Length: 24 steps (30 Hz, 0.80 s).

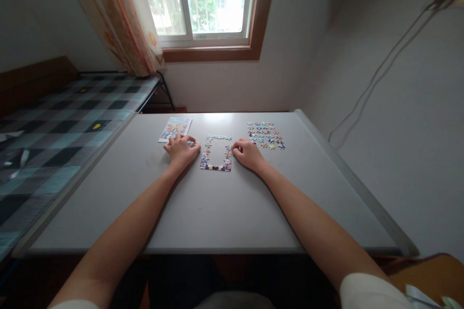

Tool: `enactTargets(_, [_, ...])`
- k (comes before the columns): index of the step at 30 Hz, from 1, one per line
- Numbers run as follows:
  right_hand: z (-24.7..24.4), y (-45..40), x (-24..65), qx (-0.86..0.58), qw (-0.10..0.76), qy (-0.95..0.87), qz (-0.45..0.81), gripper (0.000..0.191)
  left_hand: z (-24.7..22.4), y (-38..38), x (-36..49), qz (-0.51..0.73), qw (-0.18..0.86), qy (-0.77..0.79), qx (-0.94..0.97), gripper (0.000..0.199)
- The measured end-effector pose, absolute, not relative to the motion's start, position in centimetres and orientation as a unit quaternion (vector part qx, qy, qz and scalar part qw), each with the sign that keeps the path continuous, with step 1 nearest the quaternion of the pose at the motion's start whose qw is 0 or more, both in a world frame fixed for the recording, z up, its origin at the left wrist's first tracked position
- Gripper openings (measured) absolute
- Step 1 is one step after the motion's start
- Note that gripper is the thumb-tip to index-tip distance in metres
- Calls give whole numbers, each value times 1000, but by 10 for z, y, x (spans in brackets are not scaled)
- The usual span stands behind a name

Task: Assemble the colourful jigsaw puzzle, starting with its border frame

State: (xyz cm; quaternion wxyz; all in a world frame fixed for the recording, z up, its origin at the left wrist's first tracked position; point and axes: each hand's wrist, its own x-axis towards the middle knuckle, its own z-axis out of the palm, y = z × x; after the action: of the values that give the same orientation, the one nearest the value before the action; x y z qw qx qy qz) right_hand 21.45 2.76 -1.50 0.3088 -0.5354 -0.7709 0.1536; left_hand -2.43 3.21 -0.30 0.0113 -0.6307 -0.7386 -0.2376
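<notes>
A jigsaw puzzle border (215, 168) lies flat on the table, assembled as a rectangular frame around a bare middle. My left hand (182, 150) rests to its left with fingers apart, the thumb side near the border's left edge. A few loose puzzle pieces (194, 144) show by those fingers, partly hidden. My right hand (248, 153) is at the border's right edge, its fingers curled and pressed together; whatever is between them is hidden. Just beyond my left hand lies a picture card (176, 128) with a colourful tree-like print.
Loose puzzle pieces (264, 134) are spread in rough rows beyond my right hand. The white table (217, 217) meets a wall on the right. A bed with a checked cover (72, 120) stands left, and a window (213, 5) is ahead. A cable (377, 75) hangs on the right wall.
</notes>
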Motion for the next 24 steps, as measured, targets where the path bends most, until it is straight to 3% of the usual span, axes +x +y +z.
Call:
enactTargets(7, [-14,27,214,-536,306,-772,155,19,-6,35,-25,-233,-5,-740,-631,18])
enactTargets(14, [-14,27,214,-535,307,-772,156,17,-3,33,-27,-225,22,-749,-623,28])
enactTargets(24, [-13,26,214,-536,306,-772,153,18,-4,36,-29,-218,-17,-743,-632,30])
